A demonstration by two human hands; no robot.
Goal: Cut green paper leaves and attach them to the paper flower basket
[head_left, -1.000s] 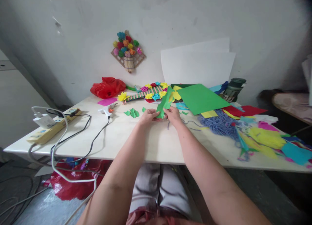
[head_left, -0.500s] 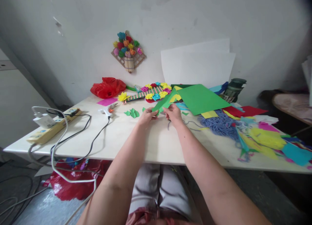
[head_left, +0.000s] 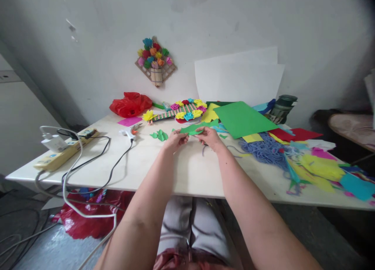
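A strip of green paper (head_left: 191, 128) stretches between my hands above the white table. My left hand (head_left: 176, 140) pinches its left end. At the right end, my right hand (head_left: 208, 137) grips the paper between thumb and fingers. Small cut green paper leaves (head_left: 159, 135) lie just left of my left hand. Behind the strip rests a woven piece (head_left: 168, 114) trimmed with colourful paper flowers. A large green sheet (head_left: 246, 119) lies to the right, beyond my right hand.
A glue gun (head_left: 128, 133) trails its cord toward a power strip (head_left: 64, 151) at the left. Blue yarn (head_left: 265, 149) and mixed paper scraps (head_left: 322, 166) cover the right side. A red plastic bag (head_left: 130, 105) and a dark green bottle (head_left: 283, 108) stand at the back.
The green strip, which stood raised and slanting up to the right, now lies lower and nearly level between my hands. Both hands still hold it.
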